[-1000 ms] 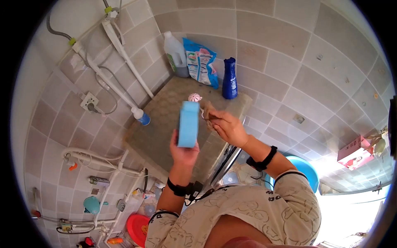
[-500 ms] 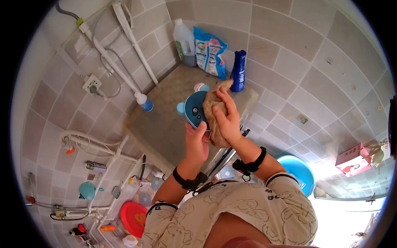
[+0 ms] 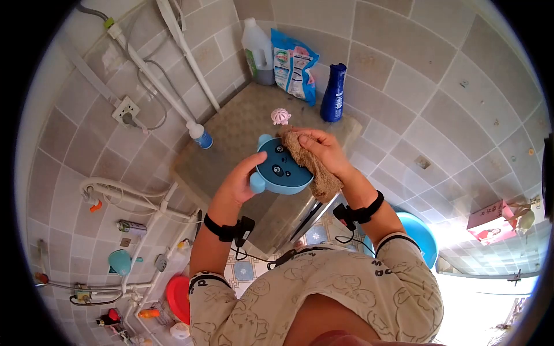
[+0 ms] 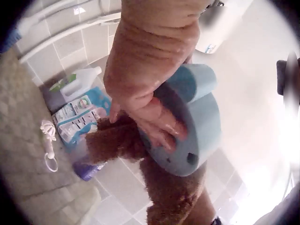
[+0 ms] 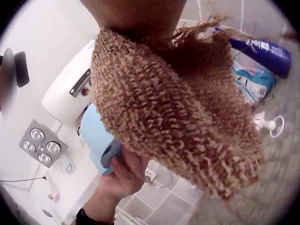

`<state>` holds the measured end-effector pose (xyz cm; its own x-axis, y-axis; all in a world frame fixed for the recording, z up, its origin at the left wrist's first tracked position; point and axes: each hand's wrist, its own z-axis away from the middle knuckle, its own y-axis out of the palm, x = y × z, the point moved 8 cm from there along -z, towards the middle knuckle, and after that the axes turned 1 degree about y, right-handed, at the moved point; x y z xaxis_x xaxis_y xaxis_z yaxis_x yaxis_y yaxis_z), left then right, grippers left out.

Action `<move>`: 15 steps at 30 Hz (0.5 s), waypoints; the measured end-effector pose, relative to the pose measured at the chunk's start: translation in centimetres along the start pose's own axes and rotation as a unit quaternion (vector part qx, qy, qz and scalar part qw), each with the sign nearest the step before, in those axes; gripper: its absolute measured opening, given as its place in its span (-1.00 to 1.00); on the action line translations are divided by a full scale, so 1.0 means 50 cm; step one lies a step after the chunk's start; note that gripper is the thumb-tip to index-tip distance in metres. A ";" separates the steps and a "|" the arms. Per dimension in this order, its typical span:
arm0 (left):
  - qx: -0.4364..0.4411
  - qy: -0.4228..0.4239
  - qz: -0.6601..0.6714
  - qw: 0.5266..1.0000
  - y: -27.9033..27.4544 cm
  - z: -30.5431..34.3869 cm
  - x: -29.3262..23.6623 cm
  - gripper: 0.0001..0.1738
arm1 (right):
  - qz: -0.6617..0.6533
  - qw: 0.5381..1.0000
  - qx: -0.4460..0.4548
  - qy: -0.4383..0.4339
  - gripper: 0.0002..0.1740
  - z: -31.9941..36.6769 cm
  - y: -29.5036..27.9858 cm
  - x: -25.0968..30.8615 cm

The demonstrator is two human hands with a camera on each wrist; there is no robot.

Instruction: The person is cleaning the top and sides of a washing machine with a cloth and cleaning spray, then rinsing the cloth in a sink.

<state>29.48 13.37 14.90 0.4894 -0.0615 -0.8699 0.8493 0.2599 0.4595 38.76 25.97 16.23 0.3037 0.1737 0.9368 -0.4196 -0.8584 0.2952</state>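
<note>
A blue bear-shaped container (image 3: pixel 288 180) with round ears and a dark face is held above the worktop. The left hand (image 3: pixel 238 177) grips it by the ear side, thumb on the face; the left wrist view shows fingers (image 4: pixel 161 133) lying on its underside or back. A brown cloth (image 3: pixel 324 183) is gripped by the right hand (image 3: pixel 326 151) and touches the container's far right edge. In the right wrist view the cloth (image 5: pixel 173 117) hides most of that hand. Beyond them a pink-and-white ribbed item (image 3: pixel 281 116) lies on the worktop.
On the worktop (image 3: pixel 231 124) stand a white jug (image 3: pixel 257 49), a blue detergent bag (image 3: pixel 294 66), a dark blue bottle (image 3: pixel 333 95) and a small white-and-blue bottle (image 3: pixel 199 136). Pipes run along the left wall; a blue basin (image 3: pixel 418 233) is at lower right.
The container has turned from edge-on to show its face, and the left hand has shifted to its left side. The cloth in the right hand has moved to the container's right edge.
</note>
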 end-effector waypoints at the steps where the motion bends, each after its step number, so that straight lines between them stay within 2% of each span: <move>1: 0.000 -0.001 0.000 1.000 0.002 -0.003 0.009 -0.41 | 0.000 1.000 0.000 0.001 -0.68 -0.004 -0.005 -0.006; 3: -0.037 -0.010 0.195 0.980 0.015 -0.010 0.042 -0.52 | -0.174 0.983 -0.063 0.013 -0.68 -0.009 -0.036 -0.023; 4: -0.037 -0.009 0.196 0.980 0.023 -0.015 0.054 -0.52 | -0.174 0.983 -0.062 0.013 -0.68 -0.008 -0.025 -0.013; 6: -0.110 0.021 0.313 0.943 0.014 -0.024 0.075 -0.57 | -0.125 0.976 -0.166 -0.069 -0.70 0.010 -0.023 0.019; 7: -0.145 0.051 0.331 0.931 0.025 -0.027 0.067 -0.59 | 0.186 0.920 -0.238 -0.249 -0.70 0.039 -0.003 0.077; 8: -0.145 0.052 0.333 0.930 0.025 -0.038 0.071 -0.59 | 0.327 0.862 -0.220 -0.320 -0.67 0.057 0.044 0.089; 9: -0.093 0.087 0.335 0.934 0.032 -0.051 0.060 -0.60 | 0.457 0.779 -0.196 -0.381 -0.64 0.075 0.100 0.101; 10: -0.039 0.124 0.335 0.933 0.043 -0.058 0.046 -0.60 | 0.458 0.779 -0.194 -0.382 -0.64 0.080 0.110 0.104; 12: -0.039 0.133 0.340 0.930 0.039 -0.059 0.047 -0.58 | 0.521 0.753 -0.121 -0.383 -0.56 0.075 0.149 0.098; 13: -0.102 0.124 0.334 0.929 0.016 -0.056 0.058 -0.58 | 0.494 0.782 -0.115 -0.363 -0.64 0.056 0.128 0.086; 14: -0.165 0.115 0.326 0.924 -0.007 -0.051 0.067 -0.58 | 0.492 0.782 -0.114 -0.366 -0.64 0.042 0.118 0.083; 15: -0.169 0.115 0.325 0.923 -0.013 -0.044 0.068 -0.58 | 0.424 0.821 -0.148 -0.353 -0.67 0.032 0.092 0.083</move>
<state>30.18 15.11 11.26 0.7866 0.4095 -0.4622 0.2613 0.4575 0.8500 39.46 21.96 21.18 0.1712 -0.8376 0.5187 -0.8941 -0.3532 -0.2753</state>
